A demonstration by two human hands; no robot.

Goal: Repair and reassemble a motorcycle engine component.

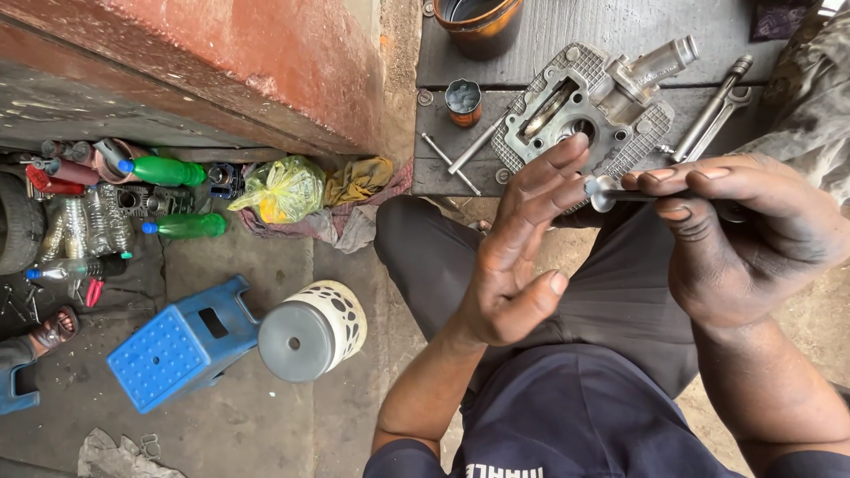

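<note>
Head view is showing the right hand (753,235) gripping an engine valve (611,193). Open left hand (518,243) is touching its head with fingertips.

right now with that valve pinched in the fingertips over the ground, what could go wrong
The right hand holds the valve only by its stem, at the fingertips, so it could slip and drop onto the dirty ground. The left hand is open and just touches the valve head, giving little support. The cylinder head sits at the edge of the wooden bench, where a knock might tip it off.
</note>
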